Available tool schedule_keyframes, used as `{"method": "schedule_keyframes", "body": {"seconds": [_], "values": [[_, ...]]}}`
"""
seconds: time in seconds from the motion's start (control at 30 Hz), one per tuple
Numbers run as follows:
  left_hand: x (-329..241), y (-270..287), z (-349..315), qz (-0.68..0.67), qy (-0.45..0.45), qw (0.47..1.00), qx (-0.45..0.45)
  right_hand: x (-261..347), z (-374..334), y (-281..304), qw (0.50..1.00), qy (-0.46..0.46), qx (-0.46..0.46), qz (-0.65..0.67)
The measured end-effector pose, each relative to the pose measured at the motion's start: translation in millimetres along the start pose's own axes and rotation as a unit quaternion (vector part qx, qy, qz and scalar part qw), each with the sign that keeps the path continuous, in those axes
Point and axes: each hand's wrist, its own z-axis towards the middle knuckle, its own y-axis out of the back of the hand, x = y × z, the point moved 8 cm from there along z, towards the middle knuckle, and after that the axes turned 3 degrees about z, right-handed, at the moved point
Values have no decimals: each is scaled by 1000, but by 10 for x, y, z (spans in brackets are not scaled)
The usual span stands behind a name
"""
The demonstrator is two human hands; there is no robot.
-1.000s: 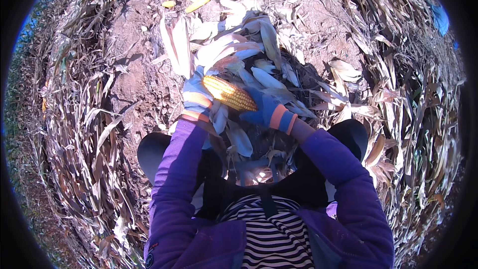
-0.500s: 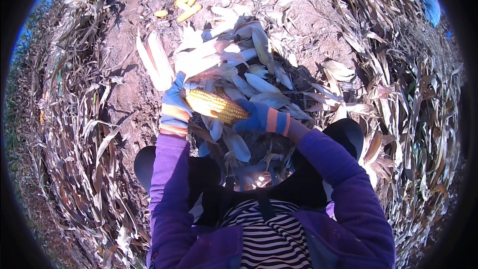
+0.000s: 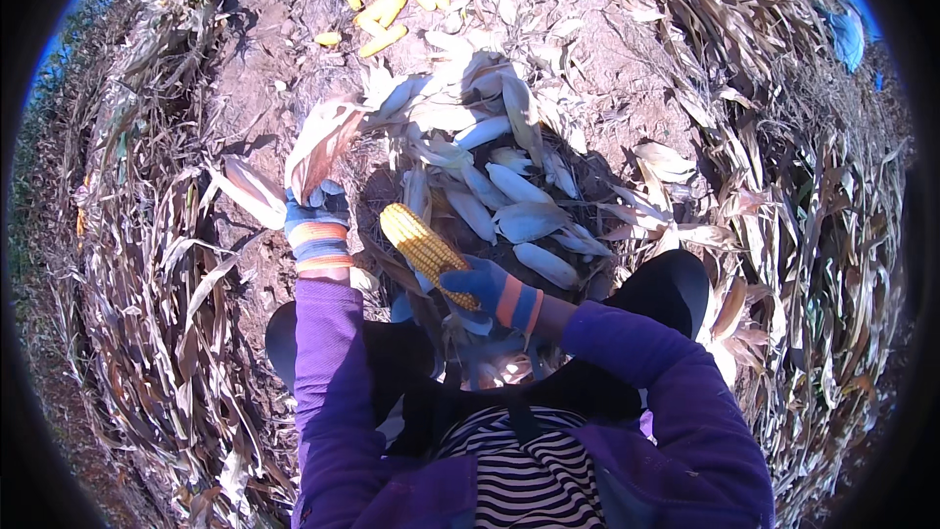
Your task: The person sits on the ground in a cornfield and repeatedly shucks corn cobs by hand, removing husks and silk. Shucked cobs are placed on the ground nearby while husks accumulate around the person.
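Observation:
In a blue glove with orange bands, my right hand (image 3: 480,284) grips the lower end of a bare yellow ear of corn (image 3: 421,240). The ear's upper end points up and to the left, and its kernels are fully exposed. My left hand (image 3: 315,218), gloved the same way, is apart from the ear on the left, closed round pale dry corn husk (image 3: 326,142) that fans out above the fingers. More husk (image 3: 253,191) sticks out to its left. Some of the left fingers are hidden by the leaves.
Ahead of me lies a pile of ears still in their husks (image 3: 514,184). Several bare yellow ears (image 3: 382,41) rest on the soil farther off. Dry stalks and leaves are heaped along the left (image 3: 186,274) and the right (image 3: 774,176). My bent knees flank the pile's near side.
The ear has come away from my left hand and now tilts more steeply in my right hand, nearer my body. My left hand has moved left and down with the husk.

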Motion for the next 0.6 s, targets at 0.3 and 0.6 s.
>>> {"method": "schedule_keyframes", "body": {"seconds": [0.3, 0.6], "values": [[-1488, 87, 66, -69, -106, 992, -25, -476, 289, 1176, 968, -144, -204, 40], [-1551, 492, 215, -74, -83, 988, -109, 2141, 1471, 617, 965, 223, -70, 117]]}}
